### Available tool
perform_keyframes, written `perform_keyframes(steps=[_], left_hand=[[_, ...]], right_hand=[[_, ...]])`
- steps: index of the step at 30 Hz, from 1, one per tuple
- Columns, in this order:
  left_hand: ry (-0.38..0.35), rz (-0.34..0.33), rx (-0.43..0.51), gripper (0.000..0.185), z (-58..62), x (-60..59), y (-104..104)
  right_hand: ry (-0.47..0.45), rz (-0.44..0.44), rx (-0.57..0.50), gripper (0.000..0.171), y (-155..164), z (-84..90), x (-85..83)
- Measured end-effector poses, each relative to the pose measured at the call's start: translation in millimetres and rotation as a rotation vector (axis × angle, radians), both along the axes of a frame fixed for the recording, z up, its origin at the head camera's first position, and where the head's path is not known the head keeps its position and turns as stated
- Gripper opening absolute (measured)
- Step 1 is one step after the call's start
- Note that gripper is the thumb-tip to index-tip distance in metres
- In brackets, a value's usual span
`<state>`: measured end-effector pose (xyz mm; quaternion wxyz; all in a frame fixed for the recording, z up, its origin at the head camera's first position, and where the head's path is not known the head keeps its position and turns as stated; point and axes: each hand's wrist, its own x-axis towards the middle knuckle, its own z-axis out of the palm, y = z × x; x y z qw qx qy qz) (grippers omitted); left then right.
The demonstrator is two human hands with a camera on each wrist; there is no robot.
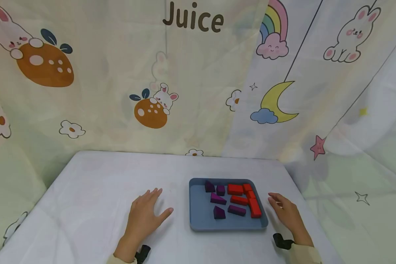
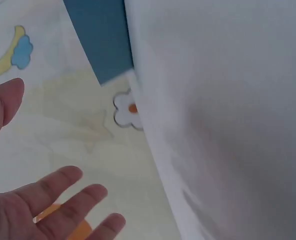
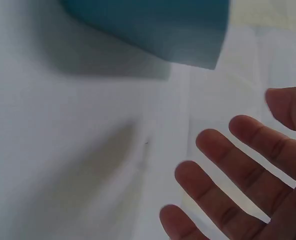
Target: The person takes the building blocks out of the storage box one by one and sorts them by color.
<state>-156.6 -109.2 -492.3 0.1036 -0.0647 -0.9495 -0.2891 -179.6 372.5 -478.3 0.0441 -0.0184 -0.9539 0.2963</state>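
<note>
Blue tray (image 1: 198,220): lies between the two hands, just past the left thumb and just inside the right fingertips.
Red blocks (image 1: 235,189): five, as far as I can count, on the tray's right side.
Purple blocks (image 1: 217,199): five, left of the red.
Left hand (image 1: 144,216): flat on the white table (image 1: 95,190), fingers spread wide, holding nothing.
Right hand (image 1: 285,212): relaxed, fingers loosely extended, holding nothing.
Progress: judging by this, every block sits in the tray, none handled yet.
</note>
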Motion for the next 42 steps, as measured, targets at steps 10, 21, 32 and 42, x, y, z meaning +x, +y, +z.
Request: perform_keyframes(steps=[10, 21, 32, 42], left_hand=[[-0.024, -0.128, 0.226, 0.066, 6.5, -2.5, 41.5], [-0.055, -0.350, 0.299, 0.057, 9.3, -12.3, 89.3], [-0.105, -0.353, 0.330, 0.050, -1.5, -24.6, 133.9], [-0.144, -0.324, 0.297, 0.046, -15.3, -29.0, 152.3]], right_hand=[[-0.094, 0.107, -0.312, 0.045, -4.1, -2.5, -33.5], [-0.185, 0.289, -0.424, 0.051, 7.4, -4.3, -54.5], [-0.222, 0.297, -0.427, 0.058, 13.0, -14.2, -55.0], [-0.219, 0.296, -0.399, 0.059, 17.4, -21.3, -50.8]])
